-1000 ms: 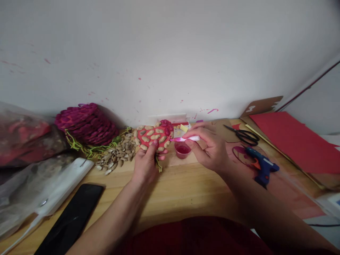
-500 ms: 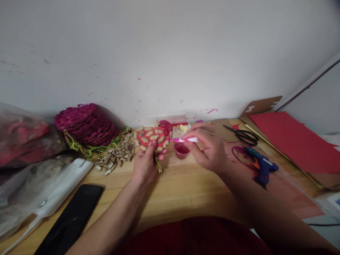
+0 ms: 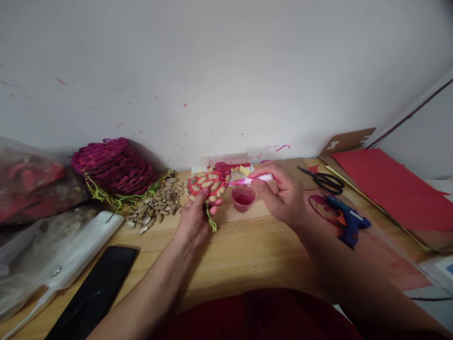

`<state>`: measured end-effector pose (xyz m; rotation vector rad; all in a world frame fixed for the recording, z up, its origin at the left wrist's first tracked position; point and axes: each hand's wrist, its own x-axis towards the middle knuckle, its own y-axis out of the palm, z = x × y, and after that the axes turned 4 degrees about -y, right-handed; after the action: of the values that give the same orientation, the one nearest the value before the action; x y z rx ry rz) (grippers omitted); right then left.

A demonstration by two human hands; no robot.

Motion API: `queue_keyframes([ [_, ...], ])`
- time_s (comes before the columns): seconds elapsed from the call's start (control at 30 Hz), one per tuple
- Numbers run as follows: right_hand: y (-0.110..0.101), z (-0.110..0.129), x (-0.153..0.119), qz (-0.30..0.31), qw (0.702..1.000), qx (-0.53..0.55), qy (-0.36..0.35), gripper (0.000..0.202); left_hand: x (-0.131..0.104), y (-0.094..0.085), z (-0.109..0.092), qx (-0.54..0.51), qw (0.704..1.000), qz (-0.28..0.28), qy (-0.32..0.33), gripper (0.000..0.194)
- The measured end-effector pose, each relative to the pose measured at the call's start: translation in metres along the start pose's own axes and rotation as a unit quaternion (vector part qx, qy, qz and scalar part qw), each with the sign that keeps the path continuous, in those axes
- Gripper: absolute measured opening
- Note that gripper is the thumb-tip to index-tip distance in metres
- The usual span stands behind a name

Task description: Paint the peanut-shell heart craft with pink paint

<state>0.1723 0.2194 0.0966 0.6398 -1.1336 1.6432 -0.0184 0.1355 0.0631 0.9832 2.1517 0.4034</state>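
Observation:
My left hand (image 3: 194, 218) grips a red disc covered with peanut shells (image 3: 205, 185), thumb on its face and fingers behind. Shells at the disc's upper right are wet with magenta paint; the others are bare tan. A yellow-green cord hangs from its lower edge. Between finger and thumb, my right hand (image 3: 281, 191) holds a white-handled paintbrush (image 3: 260, 179), its pink tip pointing left, a little apart from the disc. Below the brush stands a small clear cup of magenta paint (image 3: 243, 198).
Loose peanut shells (image 3: 157, 205) and a stack of magenta-painted discs (image 3: 115, 165) lie left. A white power strip (image 3: 85, 250), black phone (image 3: 94, 290) and plastic bags (image 3: 31, 189) are nearer. At right are scissors (image 3: 327, 182), a blue glue gun (image 3: 348, 217) and red sheets (image 3: 392, 189).
The brush has drawn back to the right from the disc's edge, along with my right hand. The disc has shifted slightly right and tilted in my left hand.

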Motion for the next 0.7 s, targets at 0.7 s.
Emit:
queue_keyframes([
  [0.7,-0.001,-0.0072,0.0002,0.0,0.998,0.028,0.051,0.007,-0.0011,0.0009,-0.0026,-0.008,1.0,0.004,-0.023,0.005],
])
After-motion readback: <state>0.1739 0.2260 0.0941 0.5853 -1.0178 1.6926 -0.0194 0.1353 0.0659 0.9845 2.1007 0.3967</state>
